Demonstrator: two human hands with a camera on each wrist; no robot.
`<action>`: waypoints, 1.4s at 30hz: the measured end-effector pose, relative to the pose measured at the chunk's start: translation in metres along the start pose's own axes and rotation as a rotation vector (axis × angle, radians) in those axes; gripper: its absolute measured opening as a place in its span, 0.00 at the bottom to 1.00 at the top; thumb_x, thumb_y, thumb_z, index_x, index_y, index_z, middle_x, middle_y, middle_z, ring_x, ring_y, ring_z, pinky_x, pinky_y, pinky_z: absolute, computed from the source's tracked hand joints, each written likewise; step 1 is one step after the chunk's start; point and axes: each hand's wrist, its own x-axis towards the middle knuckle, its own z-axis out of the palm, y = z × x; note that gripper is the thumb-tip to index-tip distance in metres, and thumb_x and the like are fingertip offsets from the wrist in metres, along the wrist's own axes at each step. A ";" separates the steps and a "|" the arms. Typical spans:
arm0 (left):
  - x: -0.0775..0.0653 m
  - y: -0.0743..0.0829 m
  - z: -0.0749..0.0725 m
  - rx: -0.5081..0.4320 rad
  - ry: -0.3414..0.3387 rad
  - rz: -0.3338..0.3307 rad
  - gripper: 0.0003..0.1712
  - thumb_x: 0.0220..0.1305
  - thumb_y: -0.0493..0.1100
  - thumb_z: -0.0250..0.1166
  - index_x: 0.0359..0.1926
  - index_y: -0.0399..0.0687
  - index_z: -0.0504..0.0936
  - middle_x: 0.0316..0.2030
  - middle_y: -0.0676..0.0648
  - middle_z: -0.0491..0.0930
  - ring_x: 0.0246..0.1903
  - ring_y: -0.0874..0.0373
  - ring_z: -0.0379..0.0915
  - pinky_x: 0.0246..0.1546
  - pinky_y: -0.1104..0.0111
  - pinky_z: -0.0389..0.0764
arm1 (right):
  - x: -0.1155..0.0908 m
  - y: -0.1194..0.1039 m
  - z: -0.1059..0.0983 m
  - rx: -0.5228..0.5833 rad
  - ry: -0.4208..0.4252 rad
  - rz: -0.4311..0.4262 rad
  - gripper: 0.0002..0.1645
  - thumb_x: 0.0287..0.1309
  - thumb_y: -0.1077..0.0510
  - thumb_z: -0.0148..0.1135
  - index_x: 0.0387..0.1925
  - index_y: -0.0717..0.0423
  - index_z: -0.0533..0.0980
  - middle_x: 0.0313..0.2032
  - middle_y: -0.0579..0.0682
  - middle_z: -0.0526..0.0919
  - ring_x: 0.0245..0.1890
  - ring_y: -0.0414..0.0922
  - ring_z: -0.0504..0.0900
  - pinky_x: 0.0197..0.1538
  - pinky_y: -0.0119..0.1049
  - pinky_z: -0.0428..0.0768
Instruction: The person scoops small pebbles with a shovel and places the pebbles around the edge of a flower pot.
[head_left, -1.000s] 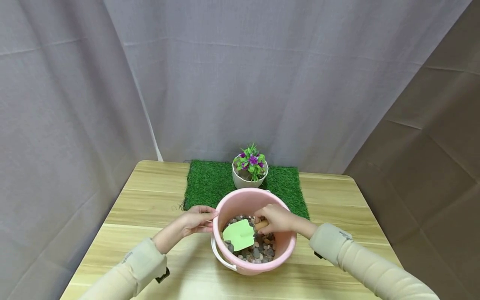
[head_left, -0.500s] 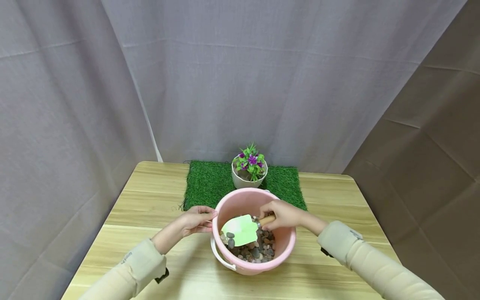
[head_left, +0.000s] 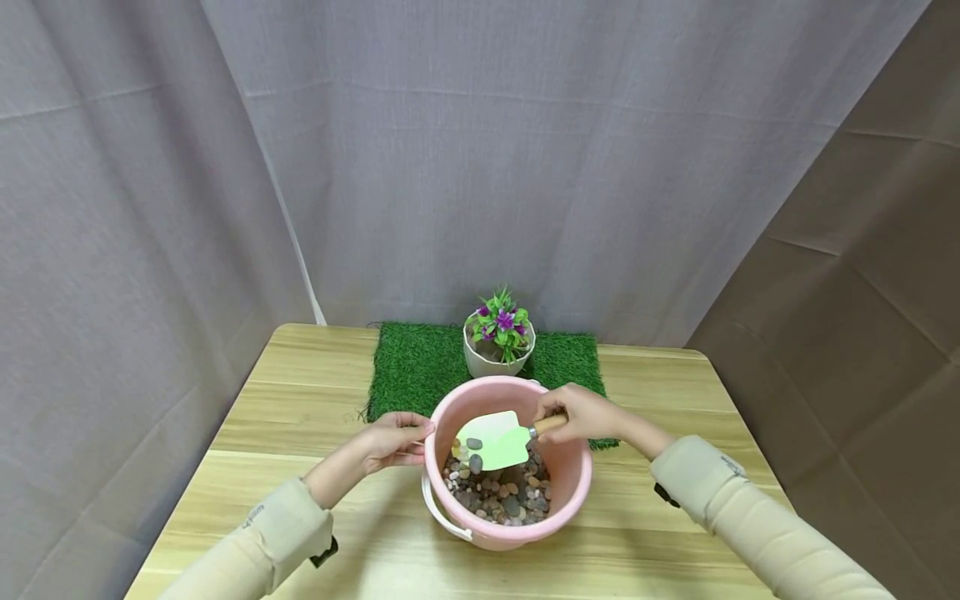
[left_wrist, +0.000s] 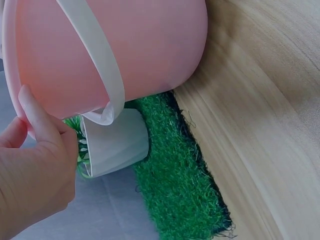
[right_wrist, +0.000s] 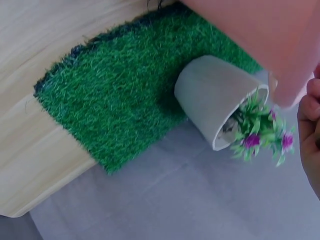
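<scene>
A pink bucket (head_left: 525, 537) stands on the table with a layer of mixed pebbles (head_left: 512, 506) at its bottom. My left hand (head_left: 393, 439) pinches its left rim between thumb and fingers; the left wrist view shows this same hand (left_wrist: 37, 170) against the bucket's wall (left_wrist: 160, 45). In my right hand (head_left: 581, 412) is the wooden handle of a light green garden trowel (head_left: 508, 446). Its blade is inside the bucket's mouth, above the pebbles, carrying a few stones (head_left: 476, 462) towards the tip. Only part of the right hand (right_wrist: 311, 120) shows in the right wrist view, without the trowel.
Behind the bucket, a white pot (head_left: 487, 364) with a purple-flowered plant (head_left: 504, 323) stands on a green grass mat (head_left: 408, 367). The bucket's white handle (head_left: 447, 517) hangs down at its left front. Grey curtains (head_left: 480, 167) close off the table's (head_left: 300, 400) back.
My right hand has raised the trowel off the pebble layer, up and to the right, with stones on its blade. The left hand stays on the rim.
</scene>
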 end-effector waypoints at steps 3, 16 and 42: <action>0.000 0.000 0.000 -0.001 0.000 0.003 0.17 0.67 0.36 0.55 0.53 0.28 0.68 0.25 0.50 0.77 0.23 0.66 0.77 0.33 0.74 0.88 | -0.002 0.004 -0.007 0.016 0.011 0.006 0.08 0.43 0.66 0.68 0.29 0.53 0.79 0.21 0.41 0.76 0.21 0.28 0.64 0.21 0.21 0.71; -0.001 0.001 0.000 0.003 -0.006 0.005 0.17 0.67 0.36 0.55 0.53 0.28 0.68 0.26 0.50 0.77 0.24 0.66 0.77 0.34 0.74 0.88 | -0.016 0.023 -0.035 0.073 0.093 0.144 0.06 0.49 0.63 0.69 0.30 0.59 0.79 0.23 0.47 0.79 0.20 0.30 0.69 0.21 0.21 0.75; -0.002 0.002 -0.002 -0.002 -0.016 -0.004 0.18 0.67 0.36 0.55 0.54 0.28 0.68 0.25 0.51 0.77 0.23 0.66 0.77 0.34 0.75 0.88 | -0.032 0.074 -0.075 -0.056 0.296 0.301 0.06 0.49 0.64 0.69 0.26 0.61 0.78 0.22 0.50 0.81 0.19 0.32 0.68 0.22 0.23 0.70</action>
